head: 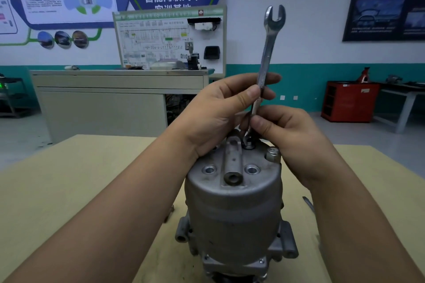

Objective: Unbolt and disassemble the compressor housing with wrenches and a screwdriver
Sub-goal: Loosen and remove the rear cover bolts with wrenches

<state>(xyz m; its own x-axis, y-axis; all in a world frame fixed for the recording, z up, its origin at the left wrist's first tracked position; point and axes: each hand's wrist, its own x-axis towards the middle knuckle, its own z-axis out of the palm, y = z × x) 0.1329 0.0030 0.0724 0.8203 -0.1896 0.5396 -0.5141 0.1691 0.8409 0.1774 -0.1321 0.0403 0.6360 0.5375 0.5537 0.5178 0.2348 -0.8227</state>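
Note:
A grey metal compressor housing (232,209) stands upright on the tan table (69,190). A silver combination wrench (268,48) stands nearly vertical over its top, open jaw up, lower end set on a bolt (248,143) at the far side of the cap. My left hand (220,115) pinches the wrench shaft between thumb and fingers. Just below it, my right hand (285,131) pinches the lower shaft close to the bolt. A second hex bolt (273,153) sits on the cap's right edge.
A thin dark tool tip (307,201) lies on the table right of the housing, mostly hidden by my right forearm. Beyond the table stand a beige cabinet (115,96), a wiring display board (170,39) and a red cabinet (349,101).

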